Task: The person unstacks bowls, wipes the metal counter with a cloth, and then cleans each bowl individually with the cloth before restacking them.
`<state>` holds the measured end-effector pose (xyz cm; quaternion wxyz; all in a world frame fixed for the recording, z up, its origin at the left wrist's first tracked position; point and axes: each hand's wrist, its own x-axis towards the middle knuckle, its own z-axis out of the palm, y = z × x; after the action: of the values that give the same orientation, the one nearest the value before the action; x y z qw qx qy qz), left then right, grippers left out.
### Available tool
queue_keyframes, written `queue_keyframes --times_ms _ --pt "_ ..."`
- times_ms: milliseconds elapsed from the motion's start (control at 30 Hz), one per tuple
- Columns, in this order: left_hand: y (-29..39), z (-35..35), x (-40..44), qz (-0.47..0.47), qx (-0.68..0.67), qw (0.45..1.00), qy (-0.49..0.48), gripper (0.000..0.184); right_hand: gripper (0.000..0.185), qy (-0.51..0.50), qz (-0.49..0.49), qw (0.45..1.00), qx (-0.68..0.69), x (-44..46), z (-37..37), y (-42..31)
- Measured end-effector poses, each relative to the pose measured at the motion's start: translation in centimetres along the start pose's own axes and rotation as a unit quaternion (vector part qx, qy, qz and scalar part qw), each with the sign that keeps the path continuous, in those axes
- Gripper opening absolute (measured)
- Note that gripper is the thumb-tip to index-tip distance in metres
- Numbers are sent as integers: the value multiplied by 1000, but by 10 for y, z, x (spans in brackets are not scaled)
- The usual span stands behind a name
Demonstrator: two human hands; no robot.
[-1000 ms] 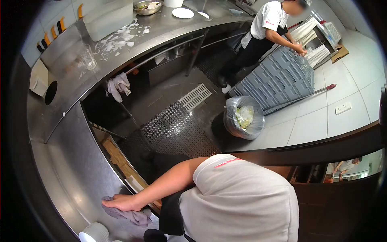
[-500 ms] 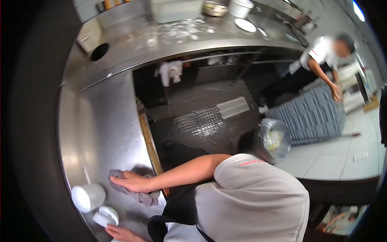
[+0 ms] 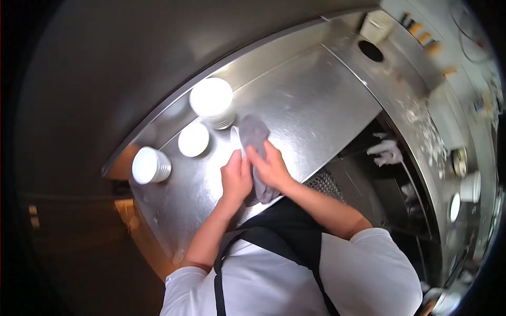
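Over the steel counter, my left hand (image 3: 236,176) grips a small white bowl (image 3: 235,138), seen nearly edge-on. My right hand (image 3: 270,167) is closed on a grey cloth (image 3: 254,131) and presses it against the bowl's side. Part of the cloth hangs below my hands, and it hides much of the bowl. Beyond my left hand stands a tall stack of white bowls (image 3: 212,102). A lower white bowl or short stack (image 3: 193,139) sits beside it, and another stack of white bowls (image 3: 151,165) is farther left.
The steel counter (image 3: 300,100) stretches to the upper right, past a seam, to a round dark hole (image 3: 370,51) and a beige container (image 3: 376,27). A pale rag (image 3: 386,152) hangs under the side counter. A raised steel edge runs along the wall.
My view has swung toward the bowls. My right hand has lifted the cloth off the counter and brought it to the white bowl, which my left hand now holds up.
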<state>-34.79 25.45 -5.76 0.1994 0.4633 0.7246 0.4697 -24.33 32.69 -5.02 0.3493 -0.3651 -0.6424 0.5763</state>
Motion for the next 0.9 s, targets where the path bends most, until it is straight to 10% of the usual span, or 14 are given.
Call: queue_keyframes --times_ms 100,200,267,400,567,767,867,900 --pt "-6 0 1 48 -8 999 19 13 40 45 -233 965 -114 -10 22 17" --pt "2 -19 -15 -21 -6 996 -89 15 41 -103 37 992 -56 27 -3 10" --pt "6 -35 -20 -30 -53 987 -150 17 45 -231 226 912 254 53 -27 5" --pt "-10 -28 -4 -81 -557 826 23 38 43 -168 220 916 289 53 -37 -9" --pt "-22 4 7 42 -218 963 153 52 37 -185 136 934 273 37 -7 5" --pt "-4 -13 19 -221 -640 734 51 43 36 -376 -321 860 -122 31 -21 27" --pt "-19 -16 20 -265 -702 661 6 49 33 -372 -296 873 -107 40 -35 35" --pt "-22 -17 20 -288 -717 634 3 53 37 -343 -148 927 -37 36 -38 21"
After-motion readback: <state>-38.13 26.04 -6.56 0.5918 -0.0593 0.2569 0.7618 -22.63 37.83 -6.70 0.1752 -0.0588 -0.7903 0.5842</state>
